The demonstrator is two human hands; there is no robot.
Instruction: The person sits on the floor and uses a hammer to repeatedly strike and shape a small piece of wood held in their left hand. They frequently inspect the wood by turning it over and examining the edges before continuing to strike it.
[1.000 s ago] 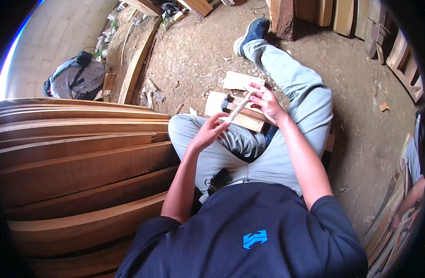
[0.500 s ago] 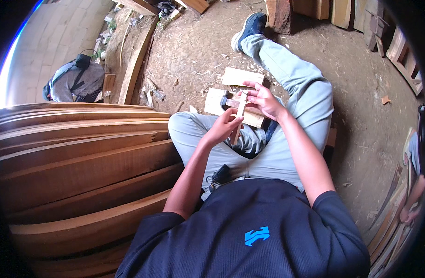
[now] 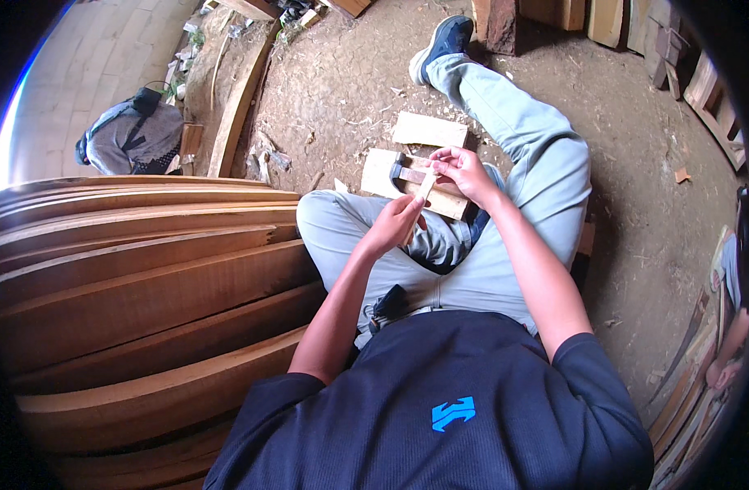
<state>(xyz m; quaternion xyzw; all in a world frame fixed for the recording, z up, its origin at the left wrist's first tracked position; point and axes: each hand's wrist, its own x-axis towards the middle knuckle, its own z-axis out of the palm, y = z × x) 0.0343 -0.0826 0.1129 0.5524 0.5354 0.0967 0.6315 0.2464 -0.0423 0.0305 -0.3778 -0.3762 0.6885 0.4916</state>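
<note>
- We see a wooden stick (image 3: 427, 186) of pale cream.
- Near it, we find a tool (image 3: 396, 171) with a dark grey end, and a light yellow board (image 3: 430, 129).
- We note a dark navy shirt (image 3: 374, 400) bearing a bright blue mark (image 3: 454, 414).
- We see plain, pale grey-blue trousers (image 3: 546, 204) and a navy shoe (image 3: 450, 41) with a whitish sole.
- We see orange-brown planks (image 3: 146, 286) at left, striped by dark gaps.
- We see brown earth (image 3: 334, 98) flecked with pale shavings.

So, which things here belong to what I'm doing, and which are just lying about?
Part of the job:
Strip, in your left hand and right hand
Probably the dark-headed tool and nearest board

Apparently lying about:
Stacked planks
Beam
Scrap
</note>
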